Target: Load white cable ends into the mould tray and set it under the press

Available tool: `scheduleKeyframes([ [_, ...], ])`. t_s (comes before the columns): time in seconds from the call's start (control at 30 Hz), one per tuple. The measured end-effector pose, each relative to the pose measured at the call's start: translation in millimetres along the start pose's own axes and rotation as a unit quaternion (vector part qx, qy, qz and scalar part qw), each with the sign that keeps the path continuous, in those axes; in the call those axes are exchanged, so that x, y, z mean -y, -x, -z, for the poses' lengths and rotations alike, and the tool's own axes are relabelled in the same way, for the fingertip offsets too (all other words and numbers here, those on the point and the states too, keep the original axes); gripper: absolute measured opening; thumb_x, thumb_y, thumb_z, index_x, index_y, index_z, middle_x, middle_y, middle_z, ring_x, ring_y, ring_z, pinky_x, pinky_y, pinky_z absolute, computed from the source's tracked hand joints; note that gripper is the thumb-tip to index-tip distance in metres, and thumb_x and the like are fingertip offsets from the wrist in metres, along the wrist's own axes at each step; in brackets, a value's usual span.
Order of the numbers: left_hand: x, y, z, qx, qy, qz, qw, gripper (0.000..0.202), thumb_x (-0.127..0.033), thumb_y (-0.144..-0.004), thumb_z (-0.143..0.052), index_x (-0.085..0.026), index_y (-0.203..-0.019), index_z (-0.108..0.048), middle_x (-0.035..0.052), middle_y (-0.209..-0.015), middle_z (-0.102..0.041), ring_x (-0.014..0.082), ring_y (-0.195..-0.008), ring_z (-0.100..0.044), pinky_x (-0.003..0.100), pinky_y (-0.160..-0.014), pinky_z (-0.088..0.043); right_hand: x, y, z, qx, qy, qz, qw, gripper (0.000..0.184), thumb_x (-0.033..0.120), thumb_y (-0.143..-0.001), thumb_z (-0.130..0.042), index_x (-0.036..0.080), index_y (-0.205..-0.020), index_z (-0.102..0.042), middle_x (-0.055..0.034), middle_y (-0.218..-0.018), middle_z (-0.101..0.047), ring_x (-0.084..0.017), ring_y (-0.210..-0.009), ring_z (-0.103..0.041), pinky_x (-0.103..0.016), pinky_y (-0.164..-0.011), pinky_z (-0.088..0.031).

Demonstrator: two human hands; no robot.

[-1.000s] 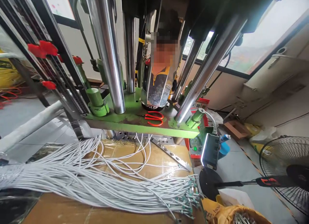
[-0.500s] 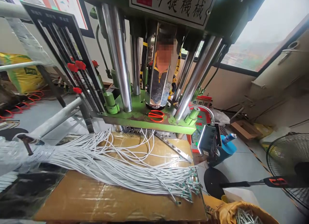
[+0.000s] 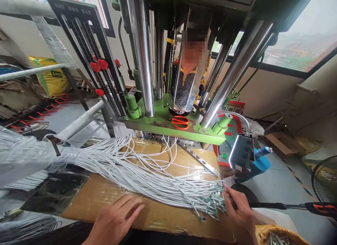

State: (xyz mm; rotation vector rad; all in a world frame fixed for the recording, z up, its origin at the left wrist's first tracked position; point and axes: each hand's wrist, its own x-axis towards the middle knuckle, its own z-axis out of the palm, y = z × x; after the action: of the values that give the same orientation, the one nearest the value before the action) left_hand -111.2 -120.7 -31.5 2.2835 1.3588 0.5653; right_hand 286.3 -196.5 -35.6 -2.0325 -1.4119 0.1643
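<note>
A thick bundle of white cables (image 3: 147, 180) lies across the cardboard-covered table, its small green-and-white connector ends (image 3: 213, 202) gathered at the right. My left hand (image 3: 118, 215) is over the cardboard just in front of the bundle, holding nothing, thumb and fingers apart. At the connector ends' right side is my right hand (image 3: 239, 210), fingers partly bent and apart; nothing shows between them. Whether its fingertips touch the connectors I cannot tell. Behind the bundle, a metal strip with slots (image 3: 198, 159) lies at a slant.
A green press (image 3: 155, 127) with steel columns stands behind the table, orange-handled scissors (image 3: 180, 122) on its plate. A lamp (image 3: 240, 152) and control panel (image 3: 226, 143) are at right. Plastic wrap (image 3: 23, 153) covers the bundle's left end. A sack (image 3: 268, 234) stands front right.
Both my hands have come into view from below, left in front of the cables, right at the connector ends. The view has shifted, so the scene sits further right. The cables look unmoved.
</note>
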Motion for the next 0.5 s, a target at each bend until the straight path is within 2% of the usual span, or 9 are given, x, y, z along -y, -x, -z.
scheduleKeyframes([
  [0.03, -6.0, -22.6, 2.7, 0.012, -0.041, -0.046, 0.998, 0.025, -0.028, -0.094, -0.044, -0.029, -0.098, -0.068, 0.0029, -0.093, -0.069, 0.0230, -0.090, -0.062, 0.036, -0.085, -0.050, 10.5, -19.5, -7.9, 0.021, 0.008, 0.070, 0.997, 0.039, 0.041, -0.092, -0.045, 0.020, -0.119, -0.062, -0.0106, -0.116, -0.066, -0.025, -0.108, -0.058, -0.041, -0.097, -0.046],
  [0.1, -16.3, -66.4, 6.9, 0.034, -0.117, -0.115, 0.986, 0.025, -0.019, -0.094, -0.044, -0.026, -0.106, -0.065, 0.0048, -0.102, -0.066, 0.0239, -0.098, -0.058, 0.037, -0.084, -0.048, 25.2, -55.4, -24.9, 0.060, 0.041, 0.141, 0.987, 0.042, 0.034, -0.095, -0.038, 0.016, -0.130, -0.053, -0.0116, -0.124, -0.062, -0.025, -0.117, -0.052, -0.044, -0.102, -0.042],
  [0.2, -25.0, -113.5, 6.8, 0.090, -0.174, -0.165, 0.967, 0.020, -0.013, -0.089, -0.053, -0.024, -0.102, -0.064, 0.0041, -0.099, -0.063, 0.0231, -0.097, -0.055, 0.032, -0.078, -0.047, 28.1, -91.9, -44.9, 0.130, 0.090, 0.160, 0.974, 0.045, 0.022, -0.092, -0.035, 0.013, -0.133, -0.051, -0.0125, -0.125, -0.061, -0.025, -0.115, -0.053, -0.044, -0.101, -0.043],
  [0.27, -27.7, -129.7, 1.7, 0.120, -0.187, -0.182, 0.958, 0.015, -0.014, -0.088, -0.056, -0.023, -0.095, -0.064, 0.0033, -0.093, -0.062, 0.0225, -0.096, -0.055, 0.030, -0.071, -0.045, 23.3, -103.7, -51.5, 0.165, 0.100, 0.162, 0.968, 0.045, 0.016, -0.088, -0.036, 0.013, -0.128, -0.056, -0.0119, -0.121, -0.065, -0.024, -0.111, -0.057, -0.041, -0.098, -0.046],
  [0.33, -30.4, -138.4, -7.0, 0.137, -0.191, -0.196, 0.952, 0.013, -0.017, -0.087, -0.059, -0.023, -0.097, -0.063, 0.0034, -0.094, -0.061, 0.0227, -0.096, -0.056, 0.030, -0.069, -0.045, 20.1, -109.9, -54.8, 0.184, 0.102, 0.170, 0.963, 0.047, 0.013, -0.085, -0.036, 0.015, -0.128, -0.057, -0.0104, -0.116, -0.067, -0.023, -0.107, -0.058, -0.038, -0.095, -0.047],
  [0.43, -36.4, -147.1, -23.4, 0.146, -0.193, -0.204, 0.949, 0.023, -0.019, -0.084, -0.062, -0.021, -0.107, -0.061, 0.0058, -0.104, -0.061, 0.0236, -0.100, -0.056, 0.031, -0.072, -0.045, 23.0, -120.0, -61.3, 0.204, 0.111, 0.183, 0.955, 0.051, 0.012, -0.086, -0.034, 0.013, -0.134, -0.051, -0.0112, -0.104, -0.068, -0.024, -0.096, -0.059, -0.038, -0.088, -0.049],
  [0.5, -40.2, -151.8, -32.7, 0.137, -0.206, -0.223, 0.943, 0.017, -0.017, -0.086, -0.059, -0.018, -0.103, -0.061, 0.0074, -0.106, -0.060, 0.0233, -0.100, -0.056, 0.032, -0.073, -0.044, 28.7, -131.2, -68.9, 0.213, 0.114, 0.192, 0.951, 0.054, 0.009, -0.086, -0.032, 0.010, -0.137, -0.047, -0.0134, -0.103, -0.067, -0.026, -0.096, -0.057, -0.040, -0.086, -0.048],
])
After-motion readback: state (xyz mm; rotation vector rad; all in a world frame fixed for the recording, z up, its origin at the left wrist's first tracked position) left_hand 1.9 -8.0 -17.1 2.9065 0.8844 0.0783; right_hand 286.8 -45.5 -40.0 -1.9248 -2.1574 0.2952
